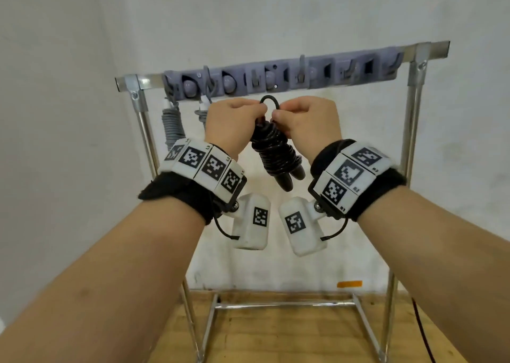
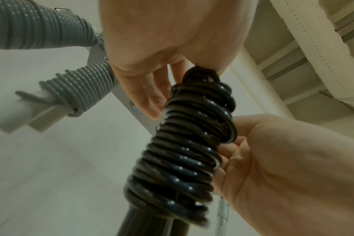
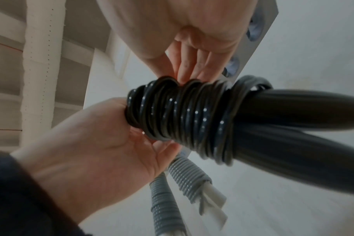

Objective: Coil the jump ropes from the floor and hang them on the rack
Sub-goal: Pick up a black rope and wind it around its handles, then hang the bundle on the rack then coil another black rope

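A black jump rope (image 1: 271, 153), wound into a tight bundle, hangs between my hands with its two handles (image 1: 287, 179) pointing down. Its small top loop (image 1: 269, 102) stands up just under the rack's lavender hook strip (image 1: 276, 77). My left hand (image 1: 248, 111) pinches the top of the bundle from the left and my right hand (image 1: 288, 114) from the right. The left wrist view shows the left hand (image 2: 172, 76) curled over the coil (image 2: 184, 151). The right wrist view shows the right hand (image 3: 184, 75) with its fingertips on the coil (image 3: 182, 115).
Two grey coiled ropes (image 1: 172, 125) (image 1: 201, 111) hang from hooks at the strip's left end. The metal rack frame (image 1: 414, 120) stands on a wooden floor (image 1: 276, 335) against a white wall. Hooks to the right of the middle carry nothing.
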